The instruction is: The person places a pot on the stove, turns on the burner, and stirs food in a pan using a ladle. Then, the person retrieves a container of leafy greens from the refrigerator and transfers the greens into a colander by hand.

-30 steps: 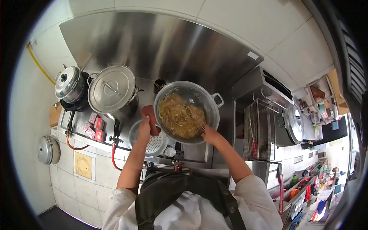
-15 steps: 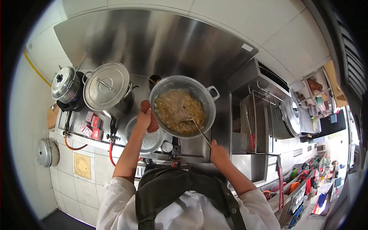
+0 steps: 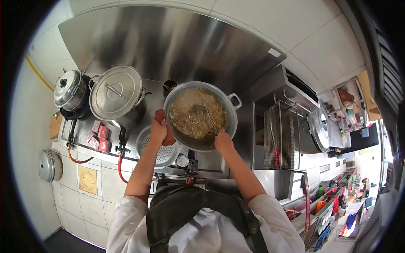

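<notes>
A large aluminum pot point(image 3: 231, 120) stands on the stove, holding a brown, shredded-looking food point(image 3: 185, 111) in liquid. My left hand point(image 3: 157, 130) is closed round a reddish-brown pot holder point(image 3: 169, 137) at the pot's left side; the handle beneath it is hidden. Over the pot's front right rim, my right hand point(image 3: 224, 141) grips the thin metal handle of a ladle point(image 3: 212, 119). The ladle's bowl lies in the food near the middle of the pot. Partly under my left forearm sits a perforated metal colander point(image 3: 165, 157).
A tall lidded stockpot point(image 3: 116, 92) and a smaller lidded pot point(image 3: 67, 90) stand to the left. Several red-and-white boxes point(image 3: 103, 132) lie before them. A dark cup point(image 3: 169, 85) stands behind the pot. Wire fryer baskets point(image 3: 289, 137) hang at the right.
My right hand has moved forward and left, over the pot's rim. The ladle's bowl has shifted from the front of the food toward the middle. My left hand stays at the pot holder.
</notes>
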